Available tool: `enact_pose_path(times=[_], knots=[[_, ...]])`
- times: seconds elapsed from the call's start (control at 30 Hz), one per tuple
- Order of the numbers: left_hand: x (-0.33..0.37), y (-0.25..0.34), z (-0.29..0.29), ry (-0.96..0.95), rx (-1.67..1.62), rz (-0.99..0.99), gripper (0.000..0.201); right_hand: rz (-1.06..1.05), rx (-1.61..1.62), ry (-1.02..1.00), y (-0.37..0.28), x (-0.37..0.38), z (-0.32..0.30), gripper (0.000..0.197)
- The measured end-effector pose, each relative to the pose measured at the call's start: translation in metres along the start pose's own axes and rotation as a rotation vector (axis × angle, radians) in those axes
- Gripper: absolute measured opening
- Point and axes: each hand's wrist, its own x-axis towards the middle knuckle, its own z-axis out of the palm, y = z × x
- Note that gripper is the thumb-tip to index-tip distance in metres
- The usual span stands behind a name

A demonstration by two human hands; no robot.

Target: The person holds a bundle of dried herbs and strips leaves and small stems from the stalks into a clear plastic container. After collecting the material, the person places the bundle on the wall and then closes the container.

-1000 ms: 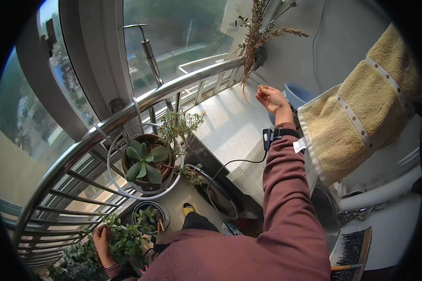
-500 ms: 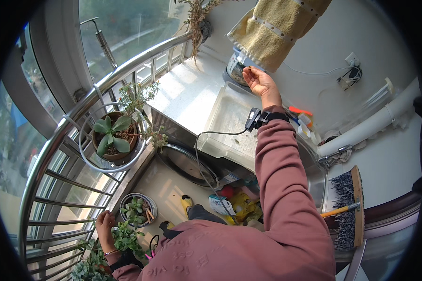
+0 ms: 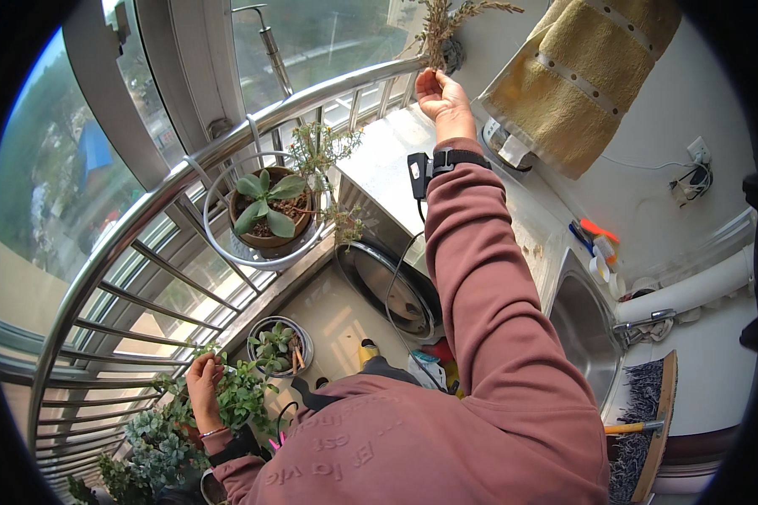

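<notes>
My right hand (image 3: 445, 103) reaches far forward, fingers pinched together. Its fingertips are beside the end of the metal railing (image 3: 312, 101), just under a bunch of dried stalks (image 3: 438, 34); what they hold, if anything, is too small to name. A black band with a small cabled device (image 3: 419, 174) sits on that wrist. At the lower left, my left hand (image 3: 202, 389) is closed, its fingers curled in. Small green leaves (image 3: 207, 347) show at its fingertips, among leafy potted plants (image 3: 246, 394); whether it grips them is unclear.
A potted succulent (image 3: 265, 204) hangs in a ring on the railing. Another pot (image 3: 280, 347) stands on the floor. A yellow towel (image 3: 568, 93) hangs over the white counter (image 3: 387, 164). To the right are a metal sink (image 3: 583, 328) and a brush (image 3: 648, 425).
My right hand has moved left and forward, from beside the towel to the dried stalks. The left hand has risen slightly, and green leaves now show at its fingertips. The view has shifted left.
</notes>
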Motion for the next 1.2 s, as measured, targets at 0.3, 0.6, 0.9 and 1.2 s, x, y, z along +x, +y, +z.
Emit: enact_pose_path(times=[0.3,0.6,0.9,1.2], knots=[[0.007,0.03,0.079,-0.293,0.167,0.067,0.023,0.092,0.318,-0.382,0.02,-0.089,0.118,0.016],[0.009,0.029,0.149,-0.699,0.182,0.132,0.024,-0.167,-0.812,-0.132,-0.041,-0.265,-0.064,0.008],[0.008,0.018,0.2,-0.788,0.254,0.087,0.025,-0.609,-1.958,0.249,-0.13,-0.323,-0.182,0.014],[-0.008,0.045,0.298,-0.876,0.283,0.175,0.021,-0.602,-1.925,0.179,-0.164,-0.312,-0.221,0.013]])
